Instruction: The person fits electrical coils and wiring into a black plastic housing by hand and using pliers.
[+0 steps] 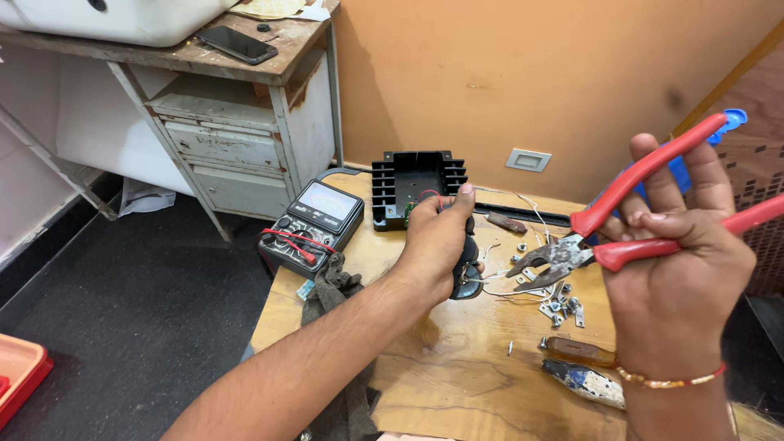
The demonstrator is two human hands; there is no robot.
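Red-handled pliers [604, 237] in right hand [674, 278], left hand [437, 245] gripping perhaps a plug [467, 273].

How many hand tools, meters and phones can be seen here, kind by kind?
Red-handled metal pliers, held in the right hand: 1
Wooden-handled tools lying on the wooden table: 2
Black analogue multimeter: 1
Black flat phone on the metal desk: 1
Total: 5
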